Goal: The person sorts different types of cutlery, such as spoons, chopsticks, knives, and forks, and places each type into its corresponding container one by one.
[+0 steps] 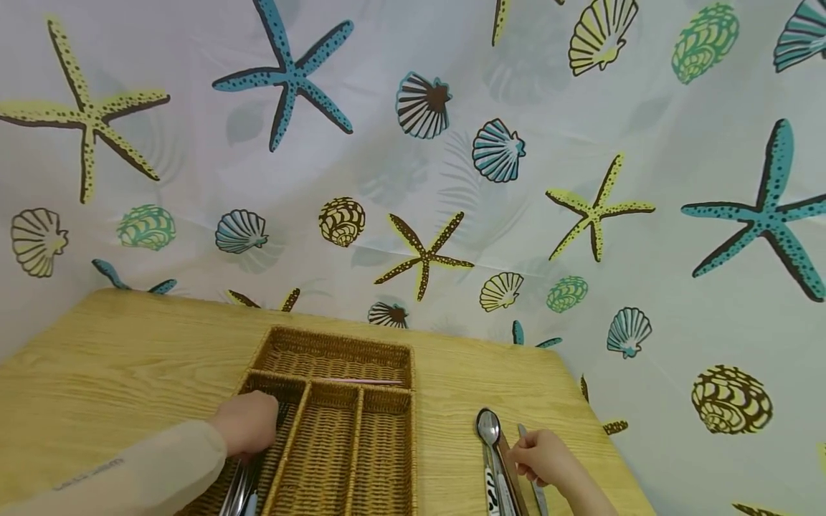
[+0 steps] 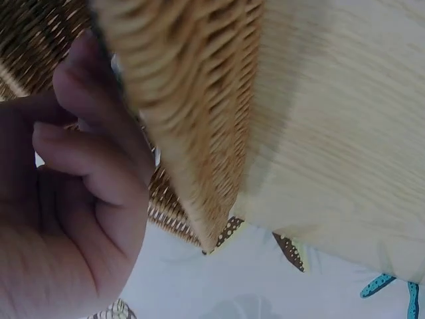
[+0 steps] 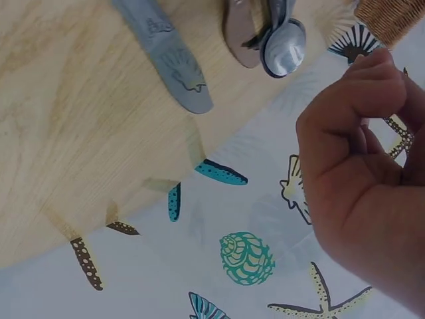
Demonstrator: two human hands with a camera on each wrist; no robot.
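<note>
My left hand (image 1: 248, 423) reaches down into the left compartment of a woven cutlery basket (image 1: 414, 430), fingers curled in the left wrist view. Metal cutlery (image 1: 240, 491) lies in that compartment below the hand, one piece with a light-blue handle (image 1: 252, 504). I cannot tell whether the fingers hold a piece. My right hand (image 1: 542, 455), loosely curled with nothing visible in it, hovers over a knife (image 3: 174, 66) with a grey blade. Beside it lie spoons (image 1: 489, 424), their bowls overlapping, and a long brown utensil (image 1: 510, 469). One handle is patterned black and white (image 1: 492, 494).
The basket has a wide back compartment holding a thin pink stick (image 1: 361, 381), and long compartments in front. It stands on a light wooden table (image 1: 148, 344). A white cloth (image 1: 400, 165) printed with starfish and shells hangs behind the table and along its right side.
</note>
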